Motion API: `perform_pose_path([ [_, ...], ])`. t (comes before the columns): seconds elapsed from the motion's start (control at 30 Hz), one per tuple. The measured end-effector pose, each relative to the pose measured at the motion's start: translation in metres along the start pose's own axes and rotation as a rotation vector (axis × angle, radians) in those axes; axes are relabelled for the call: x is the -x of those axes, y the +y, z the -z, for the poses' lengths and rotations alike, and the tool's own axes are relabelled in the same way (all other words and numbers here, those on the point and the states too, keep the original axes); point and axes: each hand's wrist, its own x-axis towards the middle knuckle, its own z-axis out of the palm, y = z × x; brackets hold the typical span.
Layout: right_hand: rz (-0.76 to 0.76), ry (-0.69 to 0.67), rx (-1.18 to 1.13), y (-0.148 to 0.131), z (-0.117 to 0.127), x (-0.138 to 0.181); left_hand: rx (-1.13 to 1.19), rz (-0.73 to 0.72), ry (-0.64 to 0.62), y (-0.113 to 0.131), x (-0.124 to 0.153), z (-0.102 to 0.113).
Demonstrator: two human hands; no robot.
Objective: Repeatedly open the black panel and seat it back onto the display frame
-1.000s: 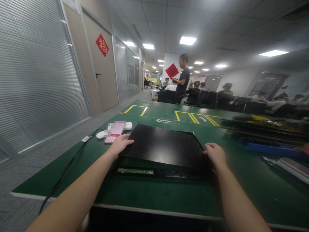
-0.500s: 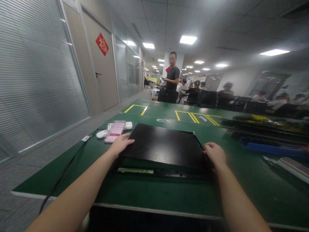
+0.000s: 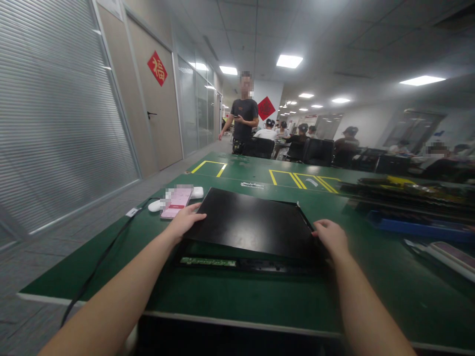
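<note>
A dark, glossy flat panel (image 3: 252, 222), like a screen panel, lies slightly askew over a black frame (image 3: 282, 265) on the green table. A strip of green circuit board (image 3: 208, 262) shows in the frame along its near side. My left hand (image 3: 187, 221) holds the panel's left edge, thumb on top and fingers partly hidden. At the right edge, my right hand (image 3: 330, 235) has its thumb and fingers pinched on the panel's rim. The underside of the panel is hidden.
A phone (image 3: 178, 201) and a white case (image 3: 197, 192) lie beyond my left hand, near a black cable (image 3: 111, 247). Stacked dark panels (image 3: 404, 195) and a blue tray (image 3: 419, 225) stand at right. Past the table, a person (image 3: 244, 116) stands near chairs.
Both my hands and the panel stay nearly still. The standing person beyond the table has moved to the left and turned more towards me.
</note>
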Motion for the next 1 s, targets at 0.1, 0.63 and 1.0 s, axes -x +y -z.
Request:
perform_pose_path([
  [0.1, -0.001, -0.011, -0.005, 0.0002, 0.0, -0.0002, -0.004, 0.002, -0.005, 0.0001, 0.0005, 0.001],
  [0.63, -0.019, -0.035, -0.034, 0.0023, -0.0012, -0.0013, 0.024, 0.018, 0.002, 0.0017, 0.0002, 0.0029],
  [1.0, -0.003, -0.035, -0.013, 0.0033, -0.0008, -0.0025, 0.018, 0.038, 0.039, 0.006, 0.0042, -0.0008],
])
